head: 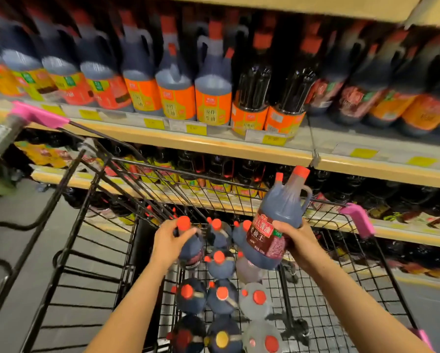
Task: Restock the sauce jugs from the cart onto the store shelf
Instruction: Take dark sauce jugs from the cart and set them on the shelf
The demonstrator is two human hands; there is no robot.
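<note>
while our right hand (296, 240) grips one sauce jug (277, 225) lifted above the cart (354, 253), our left hand (170, 242) grasps another's neck; about ten jugs remain at the cart's far end, none of these shelved yet.

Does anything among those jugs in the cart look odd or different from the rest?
One does: the jug at the near end of the cart's middle row has a yellow cap, while the jugs around it have red caps. Nothing looks spilled or broken. The jug in the right hand tilts only because it is being lifted.
</note>
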